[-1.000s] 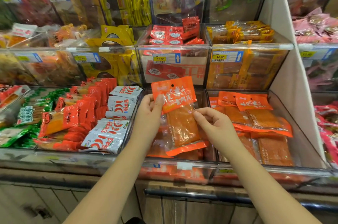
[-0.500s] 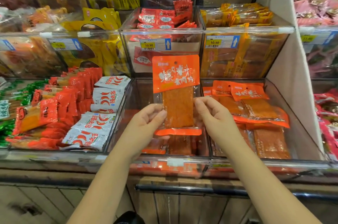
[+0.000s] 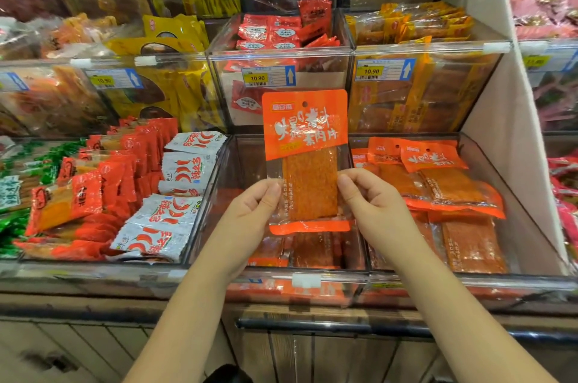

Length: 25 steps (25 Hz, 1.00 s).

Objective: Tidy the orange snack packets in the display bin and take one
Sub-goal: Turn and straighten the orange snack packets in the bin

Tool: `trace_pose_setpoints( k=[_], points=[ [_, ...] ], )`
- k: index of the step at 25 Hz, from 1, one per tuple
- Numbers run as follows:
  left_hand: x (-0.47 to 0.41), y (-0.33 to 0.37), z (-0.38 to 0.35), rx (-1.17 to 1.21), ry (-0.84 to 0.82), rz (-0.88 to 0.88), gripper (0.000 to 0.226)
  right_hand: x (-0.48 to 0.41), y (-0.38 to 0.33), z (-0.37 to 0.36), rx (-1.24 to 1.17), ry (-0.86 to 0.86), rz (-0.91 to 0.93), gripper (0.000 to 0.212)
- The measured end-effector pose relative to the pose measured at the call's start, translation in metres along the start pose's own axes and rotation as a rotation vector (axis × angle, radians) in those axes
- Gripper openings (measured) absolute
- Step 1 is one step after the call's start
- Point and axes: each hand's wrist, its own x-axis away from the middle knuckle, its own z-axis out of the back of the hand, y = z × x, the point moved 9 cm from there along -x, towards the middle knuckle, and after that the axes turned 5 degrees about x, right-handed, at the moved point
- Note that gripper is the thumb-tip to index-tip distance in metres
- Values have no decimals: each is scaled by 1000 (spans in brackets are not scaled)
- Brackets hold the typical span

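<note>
- The clear display bin [image 3: 266, 273] sits at the shelf's front edge with its top open. Free room shows in its back part and in the air above it.
- Loose orange packets [image 3: 312, 249] lie flat along the front of this bin.
- The neighbouring bin [image 3: 506, 195] on the right holds overlapped orange packs [image 3: 453, 185], headers toward the back.
- The bin on the left holds white chilli-printed packets [image 3: 169, 220] beside rows of red ones [image 3: 125, 170].
- The orange snack packet [image 3: 305, 160] hangs above the middle bin, clear of its walls. Its long axis is upright, the orange header on top and the printed face toward the camera.
- The left hand [image 3: 250, 210] pinches its lower left edge, and the right hand [image 3: 372, 207] pinches its lower right edge. Their fingers [image 3: 347, 185] curl onto the packet.
</note>
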Motion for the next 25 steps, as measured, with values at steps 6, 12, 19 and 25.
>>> trace_pose_setpoints(
  k=[6, 12, 19, 25],
  points=[
    [-3, -1, 5, -37, 71, -60, 21, 3, -4, -1, 9, -15, 17, 17],
    [9, 26, -19, -612, 99, -422, 41, 8, -21, -1, 129, 75, 151, 21],
    [-1, 2, -5, -125, 4, -58, 22, 3, -19, -1, 189, 96, 191, 26],
    [-2, -1, -2, 86, -9, -15, 26, 0, -5, -1, -27, 65, 45, 22]
  ],
)
